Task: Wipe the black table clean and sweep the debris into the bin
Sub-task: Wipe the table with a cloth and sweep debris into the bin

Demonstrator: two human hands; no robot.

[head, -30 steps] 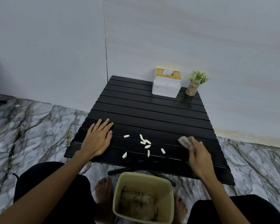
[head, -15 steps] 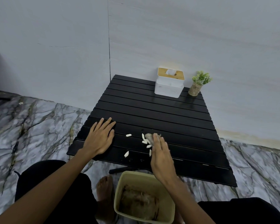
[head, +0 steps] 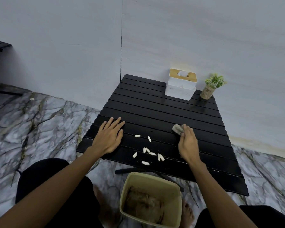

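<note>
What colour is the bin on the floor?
The bin is pale yellowish-green, a dull olive-cream; the head view, the only one, shows it clearly.

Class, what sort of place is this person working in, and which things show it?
Probably a room in a home: a marble-patterned floor, a low black slatted table set against a plain wall, and on it a tissue box and a small potted plant.

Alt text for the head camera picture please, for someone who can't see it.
A person's right hand holds a grey cloth on a black slatted table, and the left hand lies flat beside scattered white bits near the front edge. A beige bin stands on the floor below that edge; a tissue box and potted plant sit at the far end.
</note>
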